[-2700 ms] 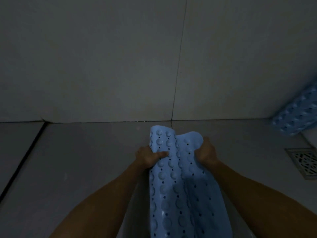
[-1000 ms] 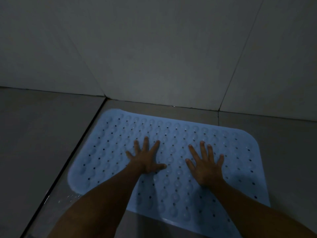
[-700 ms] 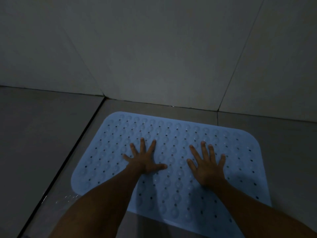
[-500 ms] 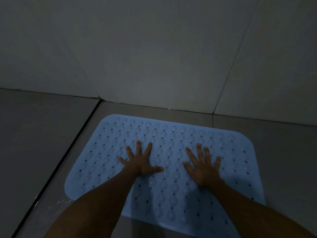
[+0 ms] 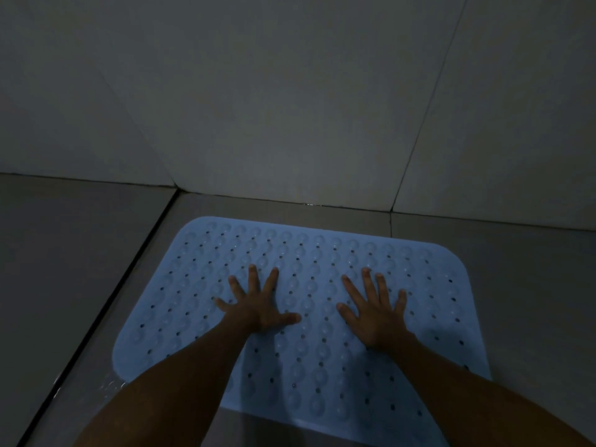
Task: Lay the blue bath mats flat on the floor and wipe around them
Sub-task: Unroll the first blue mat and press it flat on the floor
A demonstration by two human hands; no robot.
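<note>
1. Mat (image 5: pixel 322 317), pale blue with rows of round bumps and small holes, lies spread flat on the floor (image 5: pixel 64 269) close to the foot of the wall (image 5: pixel 290 108), its rounded far corners both in sight.
2. Left hand (image 5: pixel 258 304) rests palm down on the mat's middle-left part, fingers straight and splayed, thumb pointing right; it grips nothing.
3. Right hand (image 5: pixel 374 314) rests palm down on the mat's middle-right part, fingers likewise straight and spread, thumb pointing left; it grips nothing either.
4. The two hands lie side by side, a strip of mat showing between the thumbs, with more mat beyond the fingertips on the far side and out to both sides.
5. Both forearms reach in from the near edge and cover part of the mat's near side.
6. A dark groove (image 5: pixel 106 304) in the floor runs just left of the mat, and small wet glints (image 5: pixel 109 387) show beside the mat's near-left corner.
</note>
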